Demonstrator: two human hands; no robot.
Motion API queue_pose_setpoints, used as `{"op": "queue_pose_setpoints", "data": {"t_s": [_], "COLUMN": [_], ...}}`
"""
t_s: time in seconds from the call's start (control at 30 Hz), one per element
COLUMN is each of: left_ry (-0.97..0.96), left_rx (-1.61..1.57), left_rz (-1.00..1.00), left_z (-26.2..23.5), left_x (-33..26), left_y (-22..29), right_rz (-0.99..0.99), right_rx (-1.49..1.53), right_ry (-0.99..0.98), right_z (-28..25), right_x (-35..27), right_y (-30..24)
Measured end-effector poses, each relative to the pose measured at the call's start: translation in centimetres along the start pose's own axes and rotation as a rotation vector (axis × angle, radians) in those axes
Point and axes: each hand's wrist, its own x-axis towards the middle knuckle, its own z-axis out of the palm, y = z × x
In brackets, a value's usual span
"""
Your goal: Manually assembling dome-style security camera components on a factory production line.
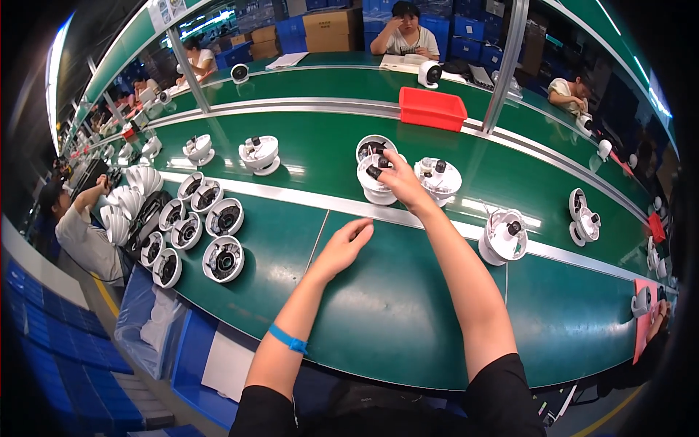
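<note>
My right hand [400, 182] reaches over the green belt, its fingers closed on the near part of a white security camera [376, 191]. Dark tips show at the fingers; I cannot tell whether they are finger covers or camera parts. An open round shell with a black inside [374, 146] sits just behind that camera. Right beside it is another white camera body [441, 182] with a black lens on top. My left hand [345, 249], a blue band [289, 339] on its wrist, hovers over the near green tabletop with fingers loosely stretched and nothing in them.
Several white shells with black inserts [223, 258] stand at the left, near stacked white covers [124, 204]. More camera bodies [259, 155] [503, 237] line the belt. A red bin [432, 109] rests beyond a metal rail and post [506, 65]. Co-workers sit across and at the left.
</note>
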Motion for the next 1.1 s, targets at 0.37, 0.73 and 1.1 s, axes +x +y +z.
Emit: {"op": "queue_pose_setpoints", "data": {"t_s": [0.37, 0.73, 1.1], "left_ry": [0.993, 0.6, 0.108], "left_rx": [1.165, 0.784, -0.207], "left_rz": [0.034, -0.272, -0.206], "left_z": [-19.9, -21.0, -9.0], "left_x": [-13.4, -14.6, -7.5], "left_y": [5.2, 3.0, 4.8], "right_rz": [0.045, -0.015, -0.214], "right_rx": [-1.418, -1.188, -1.016], "right_ry": [0.409, 0.204, -0.095], "right_z": [-10.4, -7.3, 0.1], "right_x": [-5.2, -12.8, -19.2], "right_y": [-11.0, -16.5, -15.4]}}
